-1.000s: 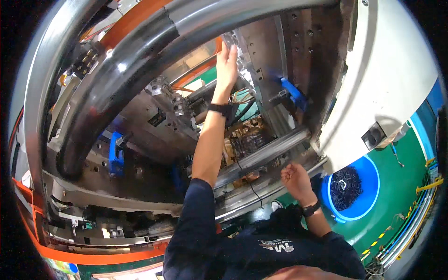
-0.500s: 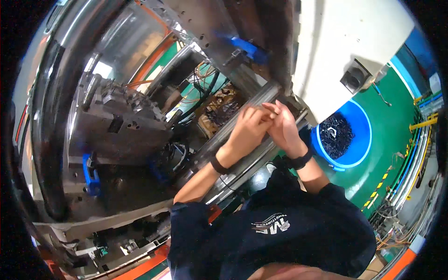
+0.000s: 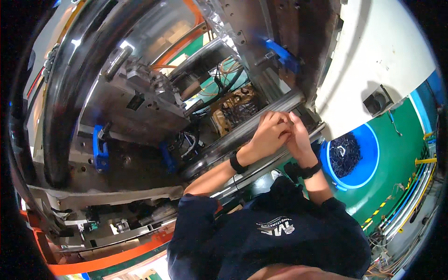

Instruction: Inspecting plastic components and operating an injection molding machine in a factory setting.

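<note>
Left hand: Where it crosses in front of the steel bar (image 3: 228, 143), the left hand (image 3: 268, 137) is curled, its fingers bent toward the other hand.
Right hand: near the right end of the steel bar, the right hand (image 3: 299, 142) is raised and half folded, its fingers meeting those of the left.
Grip: the fingers cover one another, so I cannot tell whether anything small is pinched between them.
Steel bar: it slants from lower left to upper right behind both hands, partly hidden by the left one; whether a hand touches the metal is unclear.
Wristbands: a black band (image 3: 238, 163) on the left wrist and a dark band (image 3: 311, 171) on the right, both on the person's side of the steel bar.
Metal block: a grey block (image 3: 135, 109) stands beyond the steel bar, to its left.
Cables: dark cables (image 3: 193, 145) lie looped near the left end of the steel bar.
Clamps: one blue clamp (image 3: 99, 148) sits well left of the steel bar; another blue clamp (image 3: 283, 55) is beyond its right end.
Panel: a white panel (image 3: 382, 51) rises right of the steel bar.
Bucket: right of the steel bar, a blue bucket (image 3: 368, 163) on the green floor (image 3: 403, 154) holds many dark pieces (image 3: 343, 161).
</note>
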The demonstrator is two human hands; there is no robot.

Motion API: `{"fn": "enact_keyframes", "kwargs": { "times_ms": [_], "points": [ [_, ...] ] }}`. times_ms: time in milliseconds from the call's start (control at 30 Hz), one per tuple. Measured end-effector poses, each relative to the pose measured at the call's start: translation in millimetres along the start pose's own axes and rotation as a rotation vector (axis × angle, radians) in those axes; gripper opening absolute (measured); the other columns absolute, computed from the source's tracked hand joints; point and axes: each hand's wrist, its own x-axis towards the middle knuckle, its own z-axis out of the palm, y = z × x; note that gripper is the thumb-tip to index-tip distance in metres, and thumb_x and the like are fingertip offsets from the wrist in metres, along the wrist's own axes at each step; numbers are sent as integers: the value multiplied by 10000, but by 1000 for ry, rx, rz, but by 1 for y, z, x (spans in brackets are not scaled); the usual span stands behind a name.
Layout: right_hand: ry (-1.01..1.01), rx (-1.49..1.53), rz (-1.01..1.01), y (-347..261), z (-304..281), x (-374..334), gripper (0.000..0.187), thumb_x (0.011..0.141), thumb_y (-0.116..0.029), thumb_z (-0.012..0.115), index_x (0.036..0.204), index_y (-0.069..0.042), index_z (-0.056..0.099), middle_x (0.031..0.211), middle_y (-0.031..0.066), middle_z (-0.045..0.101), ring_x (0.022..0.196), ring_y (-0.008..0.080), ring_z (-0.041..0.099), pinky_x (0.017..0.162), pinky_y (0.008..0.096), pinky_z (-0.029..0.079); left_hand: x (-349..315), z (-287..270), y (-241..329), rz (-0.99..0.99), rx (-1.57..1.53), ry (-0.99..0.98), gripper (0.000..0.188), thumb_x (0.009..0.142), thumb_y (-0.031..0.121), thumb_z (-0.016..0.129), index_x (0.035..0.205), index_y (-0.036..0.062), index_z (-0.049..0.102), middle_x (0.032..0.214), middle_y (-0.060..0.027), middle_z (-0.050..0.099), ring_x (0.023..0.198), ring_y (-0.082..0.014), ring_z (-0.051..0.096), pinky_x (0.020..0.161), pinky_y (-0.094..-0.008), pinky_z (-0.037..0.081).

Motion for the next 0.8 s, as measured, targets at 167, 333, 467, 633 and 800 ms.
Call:
{"fn": "enact_keyframes", "kwargs": {
  "times_ms": [167,333,467,633,800],
  "points": [
    [-29,139,89,-3,0,-3,353,1005,-337,401,1138,-49,557,1017,60,617,924,160,596,817,290,474,-2,1,-2,43,71,-6,114,756,112,668,859,64,656,1045,-81,542,1026,-299,492,908,-405,398],
    [18,1,65,4,-7,2,340,1009,-340,393,1112,-73,576,1035,37,621,932,144,598,812,297,471,-3,3,-7,79,205,-120,133,780,140,646,882,55,633,1073,-87,532,1038,-292,477,908,-393,396],
    [33,60,60,6,-10,3,331,1010,-339,391,1098,-80,578,1066,41,628,947,160,602,825,311,471,1,-4,-1,150,212,-92,139,786,110,634,901,34,622,1002,-92,561,961,-300,524,850,-400,437],
    [6,114,136,2,-13,-2,308,998,-310,440,1075,-32,546,1122,141,623,1061,248,601,926,377,485,14,-40,-10,-100,-181,49,90,840,98,631,888,23,645,860,-104,646,824,-233,631,753,-361,498],
    [28,138,173,-3,-23,-15,321,978,-306,490,1066,-6,561,1127,243,625,1100,340,601,995,414,473,76,-135,-45,-126,43,275,164,865,138,676,977,20,694,858,-75,705,761,-136,650,751,-272,505]
  ]
}}
